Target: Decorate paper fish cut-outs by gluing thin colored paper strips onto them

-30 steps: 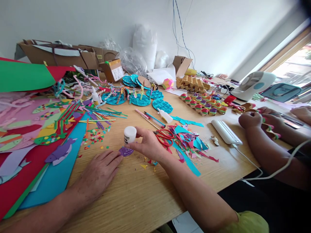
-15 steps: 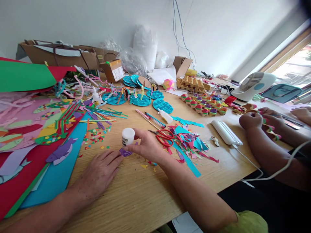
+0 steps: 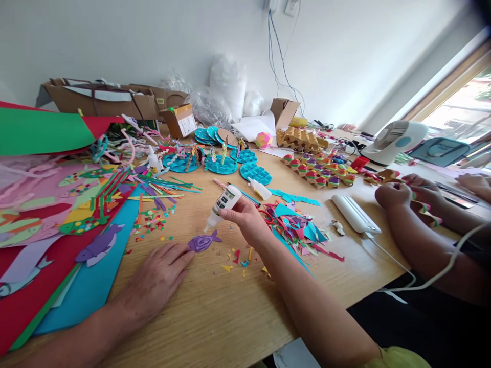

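Note:
A white glue bottle is gripped in my right hand, tilted with its clear nozzle pointing down and left. Below the nozzle lies a small purple paper fish, with shiny glue lines swirling over its body and its tail to the right. My left hand rests palm down on the table, fingers stretched out, its fingertips touching the fish's head end. Small paper scraps lie right of the fish. A gap separates nozzle and fish.
Coloured paper sheets with paper fish are at left. Paper offcuts and red scissors lie right of my right hand. Further right are a white power bank with its cable and another person's hands. Turquoise discs stand behind.
My right hand has lifted the glue bottle from over the fish and tipped it sideways, uncovering the fish and its glue lines. My left hand has stayed in place.

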